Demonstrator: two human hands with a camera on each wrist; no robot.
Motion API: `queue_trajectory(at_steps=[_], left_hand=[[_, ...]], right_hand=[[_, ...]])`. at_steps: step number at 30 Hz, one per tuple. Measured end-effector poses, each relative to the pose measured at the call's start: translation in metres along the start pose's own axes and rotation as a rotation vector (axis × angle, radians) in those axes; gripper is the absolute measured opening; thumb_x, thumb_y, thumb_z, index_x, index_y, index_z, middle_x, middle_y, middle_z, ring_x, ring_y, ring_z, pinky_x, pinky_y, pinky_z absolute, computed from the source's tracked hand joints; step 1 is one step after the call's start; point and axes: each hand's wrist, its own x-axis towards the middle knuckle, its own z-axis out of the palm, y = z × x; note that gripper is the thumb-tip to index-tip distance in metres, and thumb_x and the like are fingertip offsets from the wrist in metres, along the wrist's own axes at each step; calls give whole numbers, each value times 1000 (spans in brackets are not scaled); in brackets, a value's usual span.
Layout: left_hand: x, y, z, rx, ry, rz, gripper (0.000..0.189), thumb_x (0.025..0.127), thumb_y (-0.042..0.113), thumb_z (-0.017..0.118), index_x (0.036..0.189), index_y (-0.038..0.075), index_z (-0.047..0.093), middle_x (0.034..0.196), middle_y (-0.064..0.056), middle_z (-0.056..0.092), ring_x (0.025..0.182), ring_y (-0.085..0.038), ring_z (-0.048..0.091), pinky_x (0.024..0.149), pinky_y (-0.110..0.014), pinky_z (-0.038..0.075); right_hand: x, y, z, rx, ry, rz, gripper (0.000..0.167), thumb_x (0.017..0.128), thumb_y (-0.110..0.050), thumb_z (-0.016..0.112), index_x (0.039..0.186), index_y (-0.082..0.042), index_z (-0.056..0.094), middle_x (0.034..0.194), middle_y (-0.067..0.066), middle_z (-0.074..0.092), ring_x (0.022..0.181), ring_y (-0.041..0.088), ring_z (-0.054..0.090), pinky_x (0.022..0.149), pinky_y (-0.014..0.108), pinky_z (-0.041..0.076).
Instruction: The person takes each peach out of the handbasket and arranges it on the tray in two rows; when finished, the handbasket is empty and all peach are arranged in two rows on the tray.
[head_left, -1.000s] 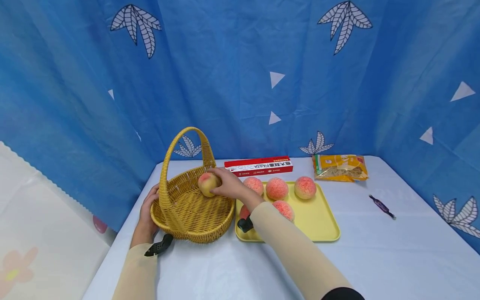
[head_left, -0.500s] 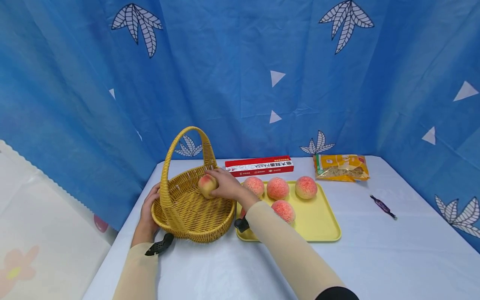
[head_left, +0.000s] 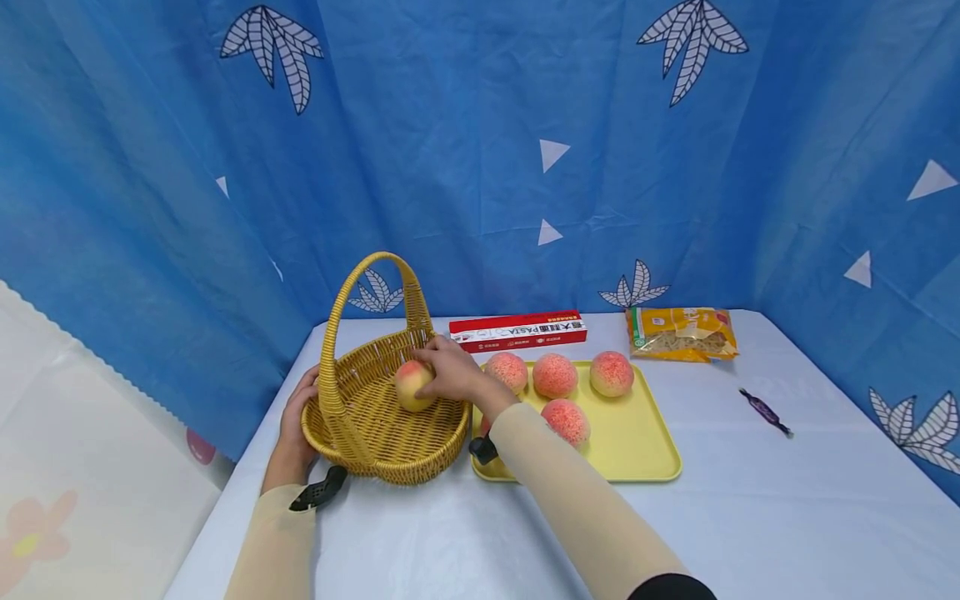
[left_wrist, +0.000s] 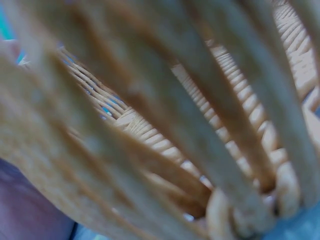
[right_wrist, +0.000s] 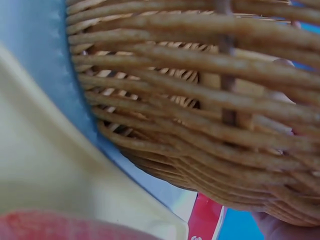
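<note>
In the head view a yellow wicker basket (head_left: 390, 429) with a tall arched handle stands at the left of the table. My left hand (head_left: 295, 421) holds its left rim, with the fingertips over the edge. Reaching over the right rim, my right hand (head_left: 453, 371) holds a yellow and pink peach (head_left: 412, 386) low inside the basket, thumb and fingers at its right side. Both wrist views are filled by wicker: the basket's slats (left_wrist: 200, 125) on the left, its woven wall (right_wrist: 200, 105) on the right, where the peach shows only partly through the gaps.
Right of the basket lies a yellow tray (head_left: 637, 442) bearing several pink peaches (head_left: 555, 377), one mostly hidden by the right wrist. Behind it is a red pasta box (head_left: 517, 332). A yellow pasta bag (head_left: 682, 335) and a wrapped candy (head_left: 765, 412) lie further right.
Within the basket, the peach in my right hand has come down slightly and turned, so more of its yellow side shows. The left hand keeps its place on the rim.
</note>
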Motion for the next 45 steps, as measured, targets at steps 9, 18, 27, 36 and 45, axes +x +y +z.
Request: queue_trajectory(at_steps=[9, 18, 27, 36, 45], left_hand=[[-2, 2, 1, 25, 55, -41, 36, 105, 12, 33, 133, 26, 52, 115, 9, 63, 95, -6, 61, 83, -18, 51], [-3, 6, 3, -1, 44, -41, 37, 106, 11, 32, 131, 25, 54, 114, 9, 64, 93, -6, 61, 82, -18, 52], [-1, 4, 1, -14, 26, -17, 36, 106, 10, 33, 130, 24, 56, 114, 7, 65, 91, -6, 62, 80, -19, 52], [-2, 6, 3, -8, 2, -6, 36, 106, 11, 33, 131, 24, 56, 114, 7, 65, 93, -7, 62, 81, -19, 52], [-2, 5, 3, -23, -45, 12, 36, 106, 10, 33, 131, 23, 55, 111, 7, 65, 91, -6, 63, 80, -20, 53]], right_hand=[[-2, 0, 1, -28, 2, -15, 65, 83, -41, 80, 141, -22, 57, 143, 2, 49, 135, 21, 44, 108, 41, 43], [-5, 0, 3, -19, 36, -3, 65, 77, -50, 82, 132, -24, 59, 134, -5, 60, 133, 19, 47, 112, 43, 39], [-9, 0, 3, 77, 48, 47, 65, 73, -55, 83, 128, -31, 59, 130, -11, 62, 136, 16, 44, 108, 44, 42], [-10, 3, 4, 114, 102, 10, 78, 78, -52, 80, 145, -24, 50, 143, -1, 54, 135, 22, 48, 107, 46, 45], [-14, 0, 5, 150, 126, 6, 73, 76, -50, 83, 140, -28, 56, 132, 1, 52, 114, 19, 56, 92, 40, 51]])
